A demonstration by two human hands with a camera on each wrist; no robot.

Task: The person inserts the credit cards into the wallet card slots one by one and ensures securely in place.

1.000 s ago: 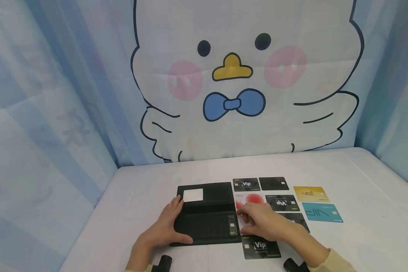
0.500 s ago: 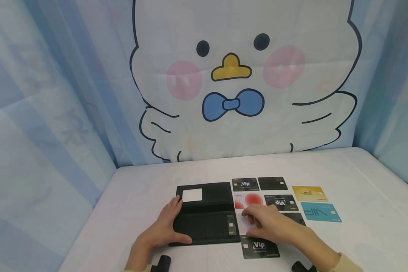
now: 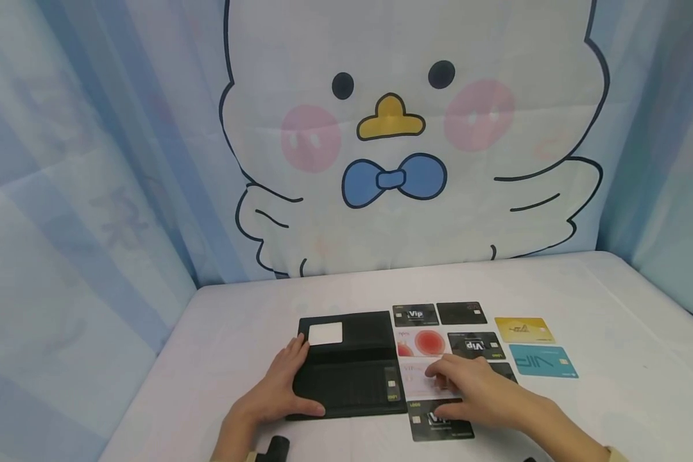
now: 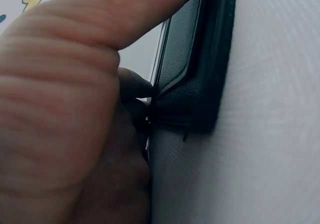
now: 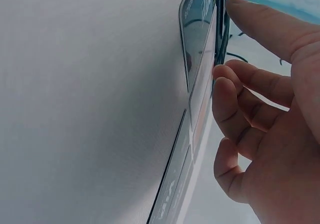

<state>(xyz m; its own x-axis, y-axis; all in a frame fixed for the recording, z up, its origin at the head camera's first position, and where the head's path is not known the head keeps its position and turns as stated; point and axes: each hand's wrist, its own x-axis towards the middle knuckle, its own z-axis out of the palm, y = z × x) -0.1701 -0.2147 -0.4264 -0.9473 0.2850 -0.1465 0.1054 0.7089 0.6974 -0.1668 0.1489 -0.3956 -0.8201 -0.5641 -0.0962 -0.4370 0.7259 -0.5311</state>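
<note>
A black wallet (image 3: 346, 391) lies opened flat on the table, with a white patch (image 3: 326, 333) in its upper half and a dark card (image 3: 392, 384) at the right of its lower half. My left hand (image 3: 277, 382) rests along the wallet's left edge, fingers extended and thumb on the lower corner. In the head view my right hand (image 3: 479, 391) is over a pale pink card (image 3: 416, 377) and a black Vip card (image 3: 421, 427), partly hiding both. Its fingers bend loosely with nothing between them, as the right wrist view shows the hand (image 5: 270, 114) too.
Beyond the right hand lie a red-and-white card (image 3: 429, 342), several black cards (image 3: 461, 312), a gold card (image 3: 525, 330) and a teal card (image 3: 543, 360). A curtain printed with a cartoon bird (image 3: 393, 224) hangs behind the table (image 3: 254, 301).
My right hand has drawn back to the right and slightly toward me, away from the wallet's edge, uncovering more of the red-and-white and pale pink cards. My left hand stays on the wallet.
</note>
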